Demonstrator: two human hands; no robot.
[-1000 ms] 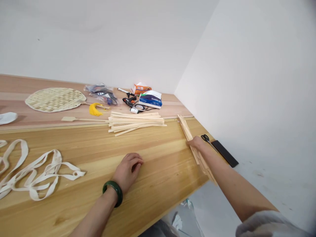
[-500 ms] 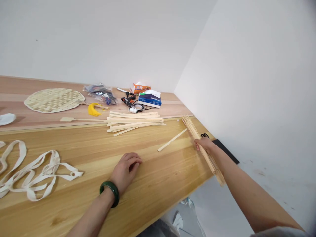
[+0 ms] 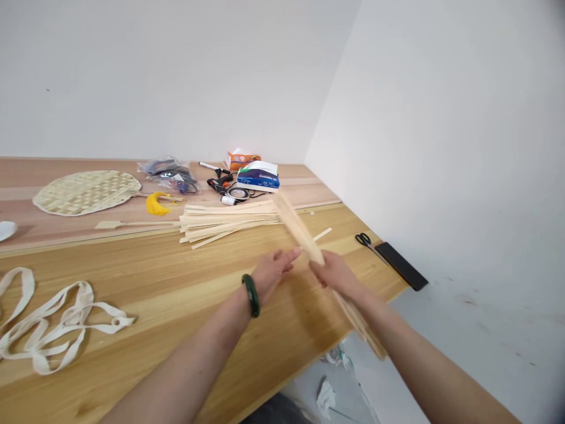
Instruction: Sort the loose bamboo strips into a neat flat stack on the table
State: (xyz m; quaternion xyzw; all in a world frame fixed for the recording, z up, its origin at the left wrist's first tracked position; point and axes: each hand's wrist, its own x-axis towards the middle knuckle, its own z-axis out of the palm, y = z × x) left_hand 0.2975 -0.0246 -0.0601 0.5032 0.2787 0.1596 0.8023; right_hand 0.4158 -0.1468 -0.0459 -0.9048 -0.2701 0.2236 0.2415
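Your right hand point(image 3: 335, 275) grips a long bundle of thin wooden strips point(image 3: 300, 227), its fingers point(image 3: 320, 265) clamped around the middle, the bundle tilted above the tabletop point(image 3: 132, 265). Your left hand point(image 3: 274, 272) has its fingers point(image 3: 291, 254) spread apart, tips just beside the bundle. A loose strip point(image 3: 322, 234) lies beyond it, a pile of strips point(image 3: 229, 219) further left, scissors point(image 3: 368, 244) off right.

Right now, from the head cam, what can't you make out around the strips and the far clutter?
Bundle of wooden strips: right hand covers its middle, so no count.
White object: cut off by the view's left edge.
Clear plastic bag: contents too small.
Blue-and-white box: print too small to read.
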